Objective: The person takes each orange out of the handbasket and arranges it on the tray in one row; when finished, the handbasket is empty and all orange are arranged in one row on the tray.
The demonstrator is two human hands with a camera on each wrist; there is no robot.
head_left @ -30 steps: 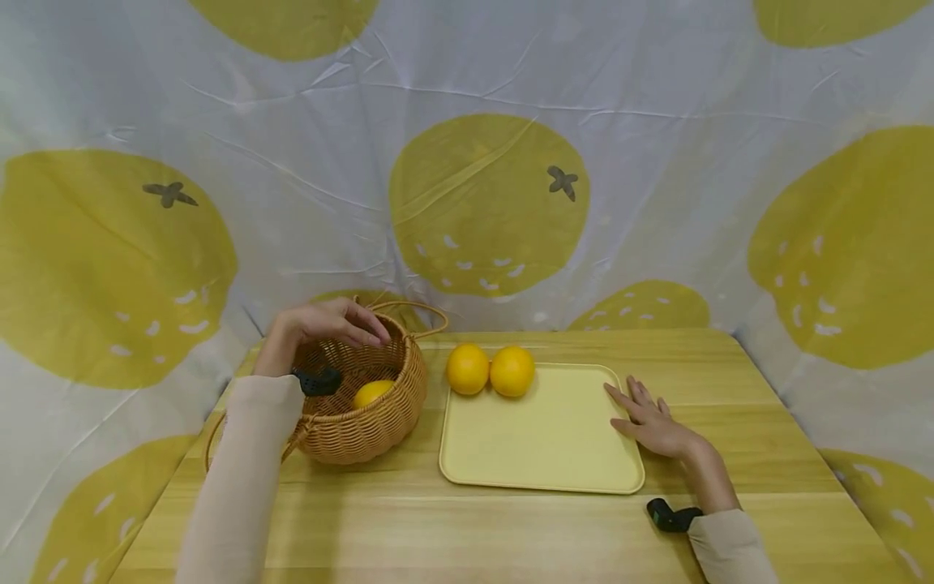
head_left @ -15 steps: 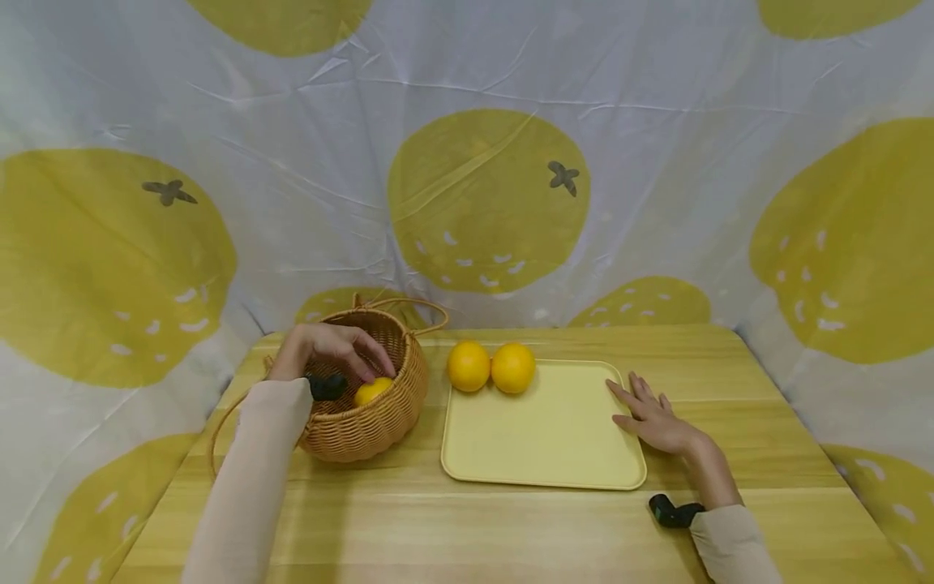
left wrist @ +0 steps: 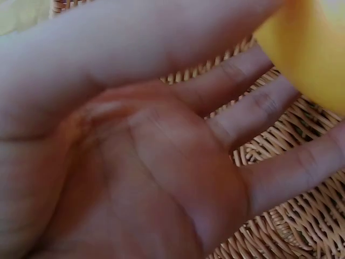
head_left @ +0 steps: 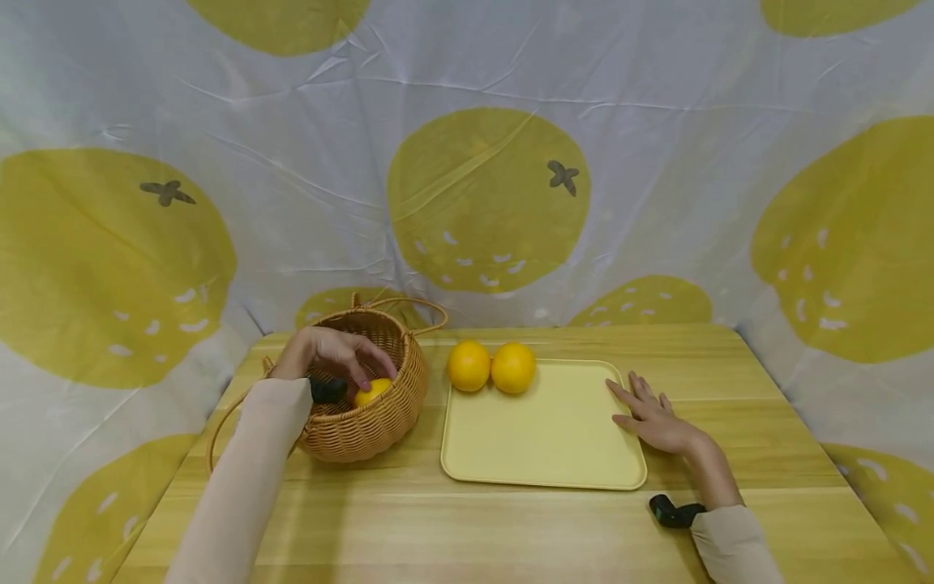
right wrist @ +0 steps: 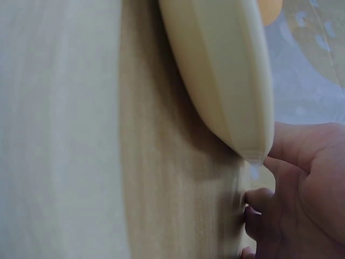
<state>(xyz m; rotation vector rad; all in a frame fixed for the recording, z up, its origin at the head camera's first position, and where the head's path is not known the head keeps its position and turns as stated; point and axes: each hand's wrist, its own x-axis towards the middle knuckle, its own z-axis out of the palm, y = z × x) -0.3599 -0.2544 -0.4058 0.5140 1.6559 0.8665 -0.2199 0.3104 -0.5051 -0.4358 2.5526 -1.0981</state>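
My left hand (head_left: 337, 353) reaches down inside a round wicker basket (head_left: 375, 438). Its thumb and fingers grip an orange (head_left: 374, 392) lying in there; the left wrist view shows the thumb against the orange (left wrist: 312, 51) and the fingers reaching behind it. Two more oranges sit side by side at the back left of a pale yellow tray: one (head_left: 469, 366) at the corner, the other (head_left: 514, 368) just right of it. Along the right rim of the tray (head_left: 543, 442) rests my right hand (head_left: 660, 426), fingers spread and straight, thumb at the rim. The basket's far inside is partly hidden.
Everything stands on a wooden table (head_left: 452, 527). The basket's looped handles (head_left: 430, 312) stick out at the back right and front left. Behind the table hangs a fruit-print cloth (head_left: 642, 203).
My left hand has come down from above the basket's opening into it and closed around the orange inside. The right hand, tray and the two oranges there have kept their places.
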